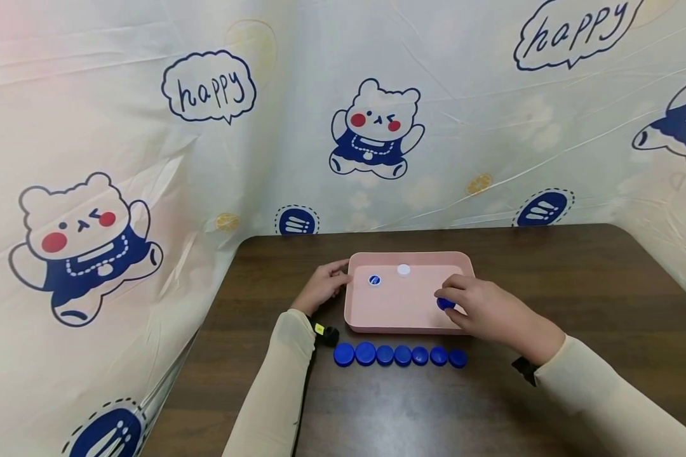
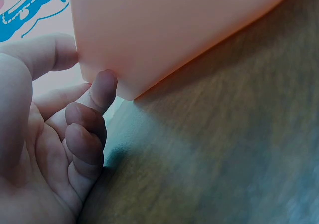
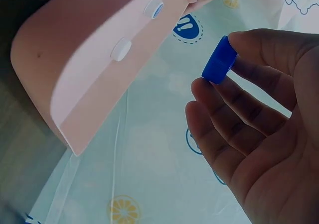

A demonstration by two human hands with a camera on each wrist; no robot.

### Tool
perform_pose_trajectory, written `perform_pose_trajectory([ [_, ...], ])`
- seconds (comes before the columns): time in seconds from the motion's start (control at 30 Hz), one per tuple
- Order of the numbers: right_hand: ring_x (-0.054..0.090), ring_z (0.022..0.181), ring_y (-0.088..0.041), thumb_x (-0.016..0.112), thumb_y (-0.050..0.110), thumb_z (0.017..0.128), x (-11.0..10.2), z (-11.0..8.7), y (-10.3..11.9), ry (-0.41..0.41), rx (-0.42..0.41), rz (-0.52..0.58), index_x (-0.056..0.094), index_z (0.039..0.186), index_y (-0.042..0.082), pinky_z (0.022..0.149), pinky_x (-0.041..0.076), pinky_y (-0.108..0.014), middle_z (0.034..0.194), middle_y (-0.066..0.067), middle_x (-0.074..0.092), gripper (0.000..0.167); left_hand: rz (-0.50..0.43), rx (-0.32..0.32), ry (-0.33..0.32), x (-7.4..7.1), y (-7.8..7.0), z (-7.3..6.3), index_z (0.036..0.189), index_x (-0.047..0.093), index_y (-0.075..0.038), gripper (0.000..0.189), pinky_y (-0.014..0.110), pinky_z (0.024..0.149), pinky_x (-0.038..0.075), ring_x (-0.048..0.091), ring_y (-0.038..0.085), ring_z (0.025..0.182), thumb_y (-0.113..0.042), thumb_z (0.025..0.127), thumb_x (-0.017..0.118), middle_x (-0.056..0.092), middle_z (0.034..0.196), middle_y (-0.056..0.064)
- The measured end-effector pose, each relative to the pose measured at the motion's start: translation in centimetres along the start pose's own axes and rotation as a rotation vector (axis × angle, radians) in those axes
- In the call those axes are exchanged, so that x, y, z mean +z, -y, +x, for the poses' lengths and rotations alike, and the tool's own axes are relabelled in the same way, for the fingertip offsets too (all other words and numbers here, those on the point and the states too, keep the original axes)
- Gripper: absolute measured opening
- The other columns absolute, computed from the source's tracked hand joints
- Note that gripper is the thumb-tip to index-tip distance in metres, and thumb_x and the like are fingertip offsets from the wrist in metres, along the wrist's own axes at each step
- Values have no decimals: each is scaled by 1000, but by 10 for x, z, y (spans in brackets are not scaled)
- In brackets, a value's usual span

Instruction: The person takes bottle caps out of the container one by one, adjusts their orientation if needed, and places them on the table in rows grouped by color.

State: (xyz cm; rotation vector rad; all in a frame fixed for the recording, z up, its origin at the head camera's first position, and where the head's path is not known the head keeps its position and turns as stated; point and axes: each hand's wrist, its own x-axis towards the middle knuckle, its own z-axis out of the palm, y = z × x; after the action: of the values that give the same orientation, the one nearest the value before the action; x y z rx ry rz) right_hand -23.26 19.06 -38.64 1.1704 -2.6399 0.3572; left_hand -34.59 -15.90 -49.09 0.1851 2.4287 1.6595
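Note:
A pink tray (image 1: 401, 317) lies on the table, with a white cap (image 1: 403, 270) and a white cap with a blue printed top (image 1: 374, 280) inside. My left hand (image 1: 323, 284) holds the tray's left edge, its thumb and a finger against the wall in the left wrist view. Over the right part of the tray, my right hand (image 1: 486, 311) pinches a blue bottle cap (image 3: 220, 59) between thumb and fingertips. Several blue caps (image 1: 403, 355) stand in a row along the tray's near side.
The dark wooden table (image 1: 549, 266) carries everything. Behind it and at both sides hangs a pale printed cloth (image 1: 297, 114) with bears and lettering. A black strap with a yellow tag (image 1: 320, 329) sits at the left wrist.

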Motion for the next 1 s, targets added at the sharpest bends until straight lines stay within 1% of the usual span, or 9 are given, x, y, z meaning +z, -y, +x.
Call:
perform_pose_trajectory([
  [0.13, 61, 77, -12, 80, 11, 78, 2, -7, 1, -35, -29, -1, 72, 104, 6, 69, 55, -28, 97, -4, 61, 27, -1, 5, -4, 1, 0, 0, 139, 55, -15, 49, 29, 55, 44, 50, 19, 61, -20, 91, 66, 56, 76, 6],
  [0.37, 62, 80, -12, 80, 12, 79, 6, -18, 3, -33, -12, 19, 72, 104, 7, 72, 55, -29, 98, -3, 61, 27, -4, 23, -6, 2, -1, 0, 140, 54, -12, 50, 29, 54, 44, 49, 18, 60, -18, 92, 65, 56, 75, 6],
  [0.47, 61, 78, -11, 81, 12, 78, 7, -22, 3, -53, -18, 13, 71, 102, 7, 70, 55, -28, 96, -3, 60, 27, -6, 23, -4, 2, -1, 0, 140, 54, -13, 50, 30, 55, 44, 49, 19, 60, -18, 92, 65, 56, 75, 7],
  [0.57, 61, 75, -10, 82, 10, 76, 9, -27, 2, -89, -32, 15, 71, 100, 7, 67, 55, -27, 94, -2, 59, 27, -8, 18, 1, 2, -2, 0, 140, 53, -13, 50, 30, 56, 44, 49, 19, 61, -18, 92, 65, 57, 77, 8],
  [0.73, 60, 72, -10, 83, 6, 73, 12, -30, 2, -128, -49, 28, 71, 98, 8, 64, 54, -26, 93, -2, 60, 28, -11, 14, 8, 1, -1, 1, 141, 53, -14, 50, 29, 57, 44, 49, 19, 62, -20, 93, 66, 56, 79, 9],
  [0.9, 60, 73, -10, 83, 5, 72, 13, -33, 3, -131, -51, 44, 71, 98, 7, 65, 55, -26, 93, -2, 60, 29, -14, 12, -8, 2, 0, 1, 139, 54, -14, 50, 29, 56, 44, 49, 19, 61, -20, 91, 66, 56, 77, 6],
  [1.0, 60, 74, -10, 82, 5, 73, 13, -36, 4, -111, -31, 56, 72, 100, 7, 66, 55, -27, 94, -2, 61, 29, -14, 14, -8, 2, 1, 1, 139, 54, -13, 50, 29, 55, 44, 49, 18, 61, -19, 91, 66, 56, 76, 6],
])
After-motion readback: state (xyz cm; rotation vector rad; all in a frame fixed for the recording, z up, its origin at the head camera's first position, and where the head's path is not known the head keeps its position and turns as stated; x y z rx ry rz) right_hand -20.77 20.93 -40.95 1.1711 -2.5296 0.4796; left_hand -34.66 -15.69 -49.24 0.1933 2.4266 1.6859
